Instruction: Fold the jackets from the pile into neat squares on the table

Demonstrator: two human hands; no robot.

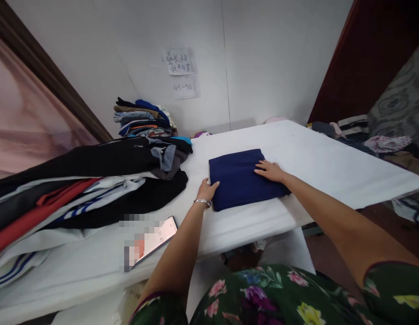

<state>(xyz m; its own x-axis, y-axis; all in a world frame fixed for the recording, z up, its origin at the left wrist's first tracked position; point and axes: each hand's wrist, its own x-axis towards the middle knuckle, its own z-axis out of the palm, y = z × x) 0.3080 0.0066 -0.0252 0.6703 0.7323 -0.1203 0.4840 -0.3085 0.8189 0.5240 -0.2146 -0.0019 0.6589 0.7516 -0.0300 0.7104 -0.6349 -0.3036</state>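
A folded navy-blue garment (238,180) lies on the white-covered table (331,167), right of a heap of clothes (104,162). The left hand (207,190) meets its left edge, thumb over the cloth; whether it pinches the fabric I cannot tell. The right hand (271,171) lies on its right side, fingers spread.

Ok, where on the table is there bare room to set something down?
The widest bare patch is the white tabletop behind and right of the folded navy garment, past the right hand. A narrower strip lies between the left hand, phone and heaped clothes, which crowd the left side.
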